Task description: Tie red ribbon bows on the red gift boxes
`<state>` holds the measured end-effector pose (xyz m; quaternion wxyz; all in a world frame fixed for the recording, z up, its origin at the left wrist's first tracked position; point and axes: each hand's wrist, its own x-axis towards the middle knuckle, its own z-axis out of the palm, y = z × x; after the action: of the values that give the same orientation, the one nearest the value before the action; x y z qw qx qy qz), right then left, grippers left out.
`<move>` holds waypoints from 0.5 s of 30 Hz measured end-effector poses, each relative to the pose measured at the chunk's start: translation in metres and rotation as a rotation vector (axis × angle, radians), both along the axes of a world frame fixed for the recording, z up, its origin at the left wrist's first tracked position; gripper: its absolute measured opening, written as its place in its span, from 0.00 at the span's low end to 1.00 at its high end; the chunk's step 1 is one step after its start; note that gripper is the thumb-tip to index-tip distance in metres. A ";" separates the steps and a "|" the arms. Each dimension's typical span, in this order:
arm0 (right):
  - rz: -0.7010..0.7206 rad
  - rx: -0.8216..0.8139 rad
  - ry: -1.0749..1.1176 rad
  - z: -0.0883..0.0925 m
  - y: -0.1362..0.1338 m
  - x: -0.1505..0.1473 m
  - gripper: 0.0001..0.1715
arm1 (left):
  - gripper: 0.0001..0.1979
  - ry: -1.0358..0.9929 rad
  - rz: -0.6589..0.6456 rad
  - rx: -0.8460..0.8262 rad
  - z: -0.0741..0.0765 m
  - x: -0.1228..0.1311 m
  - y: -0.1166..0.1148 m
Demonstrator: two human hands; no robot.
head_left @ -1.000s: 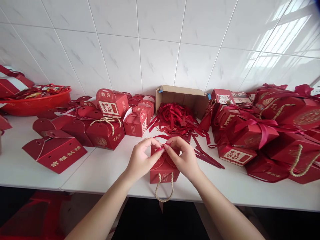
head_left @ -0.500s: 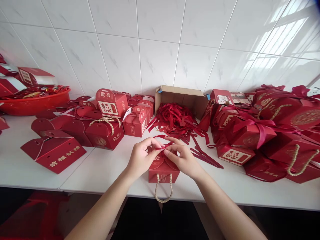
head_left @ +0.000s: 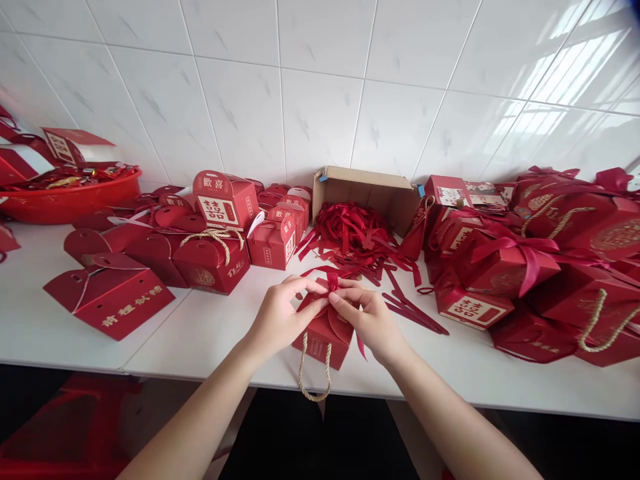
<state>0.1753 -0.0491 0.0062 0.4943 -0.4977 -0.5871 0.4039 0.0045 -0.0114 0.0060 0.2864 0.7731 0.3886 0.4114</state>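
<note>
A small red gift box (head_left: 327, 339) with a beige rope handle (head_left: 315, 393) sits near the table's front edge, turned slightly at an angle. On its top is a red ribbon (head_left: 333, 281), with a loop standing up and one tail hanging down the right side. My left hand (head_left: 284, 313) pinches the ribbon between thumb and forefinger from the left. From the right, my right hand (head_left: 367, 317) grips it too, thumb against fingers. Both sets of fingertips meet over the box top and hide the knot area.
Behind the box, red ribbons (head_left: 350, 230) spill from an open cardboard box (head_left: 367, 179). Red boxes (head_left: 210, 263) stand at left, and boxes with bows (head_left: 500, 267) are piled at right. A red basin (head_left: 75, 200) holds wrapped sweets at far left.
The gift box has turned a little, its rope handle shifting left. A ribbon loop now stands up between my fingertips, and a tail shows at the right. Both hands keep their pinch.
</note>
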 end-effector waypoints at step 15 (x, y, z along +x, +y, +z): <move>0.040 0.292 -0.538 0.026 -0.019 0.028 0.18 | 0.03 0.050 -0.142 -0.103 0.016 -0.009 0.003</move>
<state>0.2035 -0.0683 0.0326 0.3791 -0.4989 -0.7585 0.1787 -0.0050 -0.0084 0.0221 0.3445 0.7931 0.3604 0.3499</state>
